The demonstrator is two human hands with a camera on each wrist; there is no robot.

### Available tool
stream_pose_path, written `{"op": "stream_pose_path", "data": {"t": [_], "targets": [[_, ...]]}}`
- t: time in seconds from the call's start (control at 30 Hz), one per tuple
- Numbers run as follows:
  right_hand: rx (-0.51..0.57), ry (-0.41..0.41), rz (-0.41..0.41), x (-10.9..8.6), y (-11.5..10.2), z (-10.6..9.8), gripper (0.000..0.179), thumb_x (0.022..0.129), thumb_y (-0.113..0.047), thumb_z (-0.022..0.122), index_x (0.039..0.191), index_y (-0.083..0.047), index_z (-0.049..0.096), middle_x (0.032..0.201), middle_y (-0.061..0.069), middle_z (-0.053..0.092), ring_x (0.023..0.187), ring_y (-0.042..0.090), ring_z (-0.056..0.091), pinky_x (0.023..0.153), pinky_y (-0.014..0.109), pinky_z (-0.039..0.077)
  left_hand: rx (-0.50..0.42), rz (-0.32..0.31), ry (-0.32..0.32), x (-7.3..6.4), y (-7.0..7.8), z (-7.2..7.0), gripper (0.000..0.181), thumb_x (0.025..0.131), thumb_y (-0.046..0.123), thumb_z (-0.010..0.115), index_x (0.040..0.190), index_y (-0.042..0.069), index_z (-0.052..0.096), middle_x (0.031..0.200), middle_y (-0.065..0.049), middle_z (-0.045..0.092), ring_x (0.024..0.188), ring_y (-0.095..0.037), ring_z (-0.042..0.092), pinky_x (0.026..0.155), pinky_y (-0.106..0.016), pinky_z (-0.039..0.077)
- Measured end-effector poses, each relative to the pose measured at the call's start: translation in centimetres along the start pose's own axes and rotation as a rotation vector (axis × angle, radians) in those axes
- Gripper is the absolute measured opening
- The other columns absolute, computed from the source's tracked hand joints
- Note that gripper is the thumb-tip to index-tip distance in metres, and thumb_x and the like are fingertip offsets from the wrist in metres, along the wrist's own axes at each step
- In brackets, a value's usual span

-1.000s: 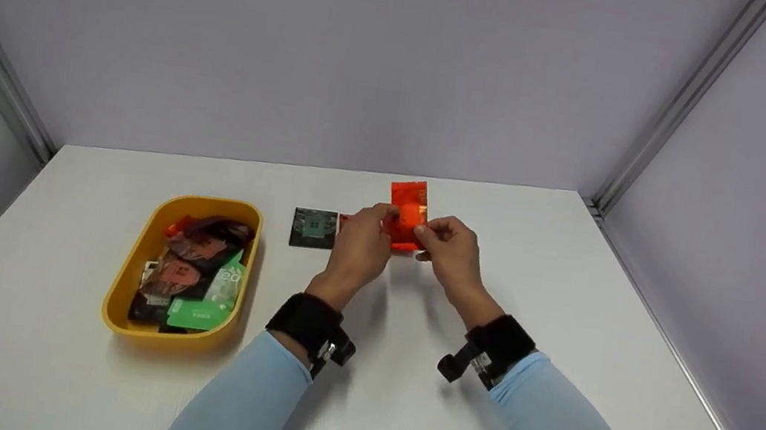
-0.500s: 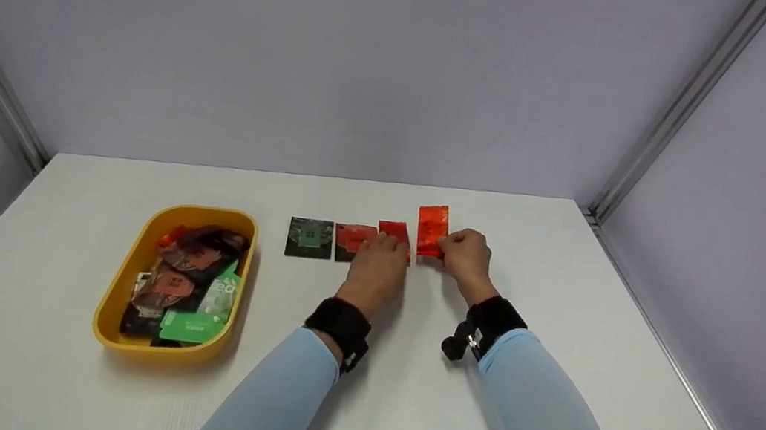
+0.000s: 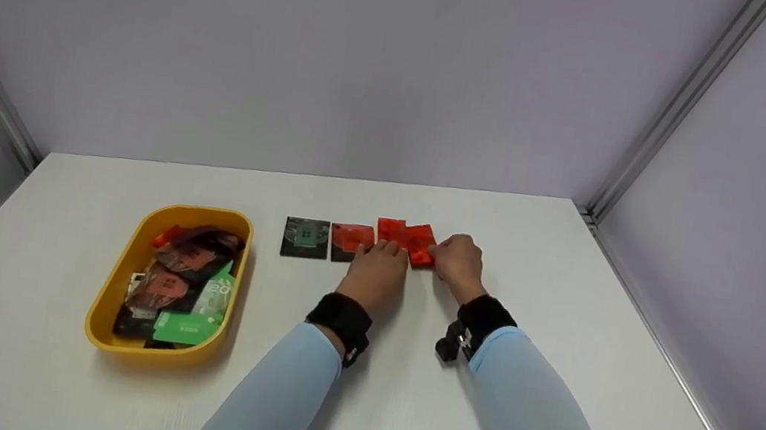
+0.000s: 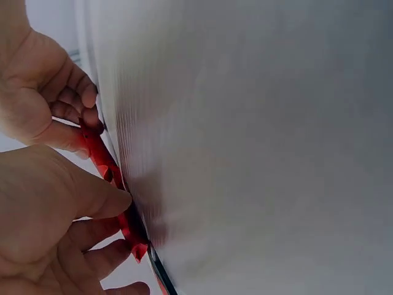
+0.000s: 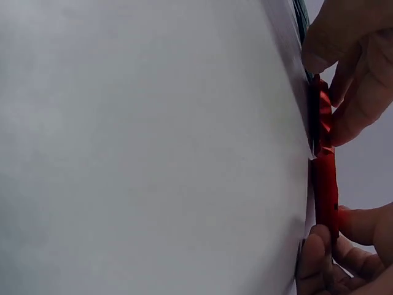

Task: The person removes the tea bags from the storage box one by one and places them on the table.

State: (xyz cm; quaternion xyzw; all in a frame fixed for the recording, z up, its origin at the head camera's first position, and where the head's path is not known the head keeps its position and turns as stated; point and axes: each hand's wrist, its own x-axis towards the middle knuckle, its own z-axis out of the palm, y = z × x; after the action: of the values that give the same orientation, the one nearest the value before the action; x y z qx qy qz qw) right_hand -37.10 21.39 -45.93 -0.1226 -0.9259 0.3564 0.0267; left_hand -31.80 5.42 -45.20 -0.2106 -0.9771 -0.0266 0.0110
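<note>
A row of small flat sachets lies at the back middle of the table in the head view. From the left come a black sachet with a green print (image 3: 305, 238), a dark one with a red print (image 3: 352, 239), and a red sachet (image 3: 391, 229). My left hand (image 3: 377, 274) rests its fingertips on that red sachet and covers its near part. At the row's right end, a second red sachet (image 3: 420, 246) tilts slightly, overlapping its neighbour's edge in this view. My right hand (image 3: 460, 263) pinches it by its right side, between thumb and fingers (image 5: 314, 255).
A yellow tray (image 3: 108, 304) stands on the white table (image 3: 369, 423) to the left. Inside are dark and red sachets (image 3: 186, 255) and a green packet (image 3: 187, 328). A grey panel (image 3: 330, 57) rises behind the table, with side panels left and right.
My left hand let go of the second red sachet and moved down onto the first one. My right hand carried the second to the right, then lowered it leftward beside the row.
</note>
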Motion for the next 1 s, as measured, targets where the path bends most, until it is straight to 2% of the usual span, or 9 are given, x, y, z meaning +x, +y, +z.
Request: {"op": "stream_pose_path", "data": {"t": [0.1,0.2,0.4,0.53,0.67,0.8,0.9,1.0], "targets": [[-0.049,0.02,-0.036,-0.2,-0.1,0.4,0.024,0.093,-0.022,0.07,0.098,0.001,0.074,0.098,0.015,0.075,0.088,0.03,0.068,0.072,0.037,0.053,-0.005,0.001,0.017,0.0,-0.2,0.3,0.042,0.107,0.015,0.053,0.148,0.008,0.053,0.146,-0.011,0.057,0.138,-0.03,0.051,0.112,-0.057,0.041],[-0.075,0.036,-0.056,-0.3,-0.1,0.7,0.023,0.093,-0.022,0.069,0.095,0.001,0.074,0.099,0.017,0.075,0.093,0.033,0.069,0.08,0.042,0.054,-0.021,-0.01,0.027,0.0,-0.5,0.4,0.04,0.107,0.016,0.053,0.146,0.008,0.056,0.143,-0.011,0.059,0.135,-0.03,0.053,0.109,-0.056,0.044],[-0.109,0.051,-0.065,0.0,0.0,1.0,0.024,0.093,-0.023,0.063,0.086,-0.001,0.07,0.092,0.018,0.073,0.081,0.029,0.063,0.075,0.045,0.054,-0.058,-0.025,0.014,0.1,-1.1,0.4,0.039,0.107,0.017,0.054,0.145,0.008,0.055,0.145,-0.011,0.058,0.136,-0.031,0.052,0.11,-0.056,0.044],[-0.133,0.072,-0.088,0.2,0.0,0.9,0.024,0.094,-0.022,0.059,0.085,-0.001,0.067,0.09,0.019,0.071,0.08,0.029,0.062,0.075,0.047,0.053,-0.105,-0.039,0.006,0.3,-1.6,0.1,0.042,0.107,0.016,0.052,0.148,0.006,0.051,0.15,-0.012,0.053,0.141,-0.032,0.047,0.112,-0.056,0.041],[-0.126,0.093,-0.136,0.1,-0.6,0.6,0.026,0.097,-0.023,0.058,0.09,0.0,0.068,0.092,0.018,0.071,0.085,0.032,0.066,0.076,0.047,0.054,-0.16,-0.063,-0.006,0.3,-1.9,-0.9,0.047,0.107,0.017,0.052,0.152,0.008,0.047,0.154,-0.011,0.049,0.145,-0.03,0.043,0.115,-0.056,0.038],[-0.065,0.119,-0.194,-0.5,-1.8,0.4,0.026,0.099,-0.025,0.059,0.095,-0.001,0.068,0.094,0.015,0.07,0.087,0.03,0.065,0.076,0.044,0.054,-0.18,-0.068,0.026,0.1,-1.9,-2.4,0.044,0.104,0.017,0.056,0.148,0.011,0.053,0.149,-0.01,0.055,0.14,-0.029,0.047,0.113,-0.056,0.04],[0.002,0.13,-0.255,-1.4,-2.9,0.6,0.024,0.099,-0.025,0.06,0.096,-0.004,0.068,0.093,0.012,0.069,0.087,0.028,0.063,0.077,0.041,0.052,-0.181,-0.075,0.087,-0.5,-2.0,-3.7,0.039,0.1,0.016,0.063,0.138,0.011,0.062,0.138,-0.011,0.063,0.13,-0.03,0.056,0.108,-0.053,0.046],[0.056,0.125,-0.324,-2.5,-3.9,0.8,0.02,0.099,-0.025,0.062,0.097,-0.006,0.069,0.093,0.009,0.068,0.087,0.025,0.062,0.078,0.039,0.051,-0.185,-0.079,0.16,-1.4,-2.4,-4.7,0.031,0.095,0.013,0.068,0.126,0.008,0.068,0.124,-0.014,0.068,0.114,-0.033,0.062,0.098,-0.05,0.053]]}}
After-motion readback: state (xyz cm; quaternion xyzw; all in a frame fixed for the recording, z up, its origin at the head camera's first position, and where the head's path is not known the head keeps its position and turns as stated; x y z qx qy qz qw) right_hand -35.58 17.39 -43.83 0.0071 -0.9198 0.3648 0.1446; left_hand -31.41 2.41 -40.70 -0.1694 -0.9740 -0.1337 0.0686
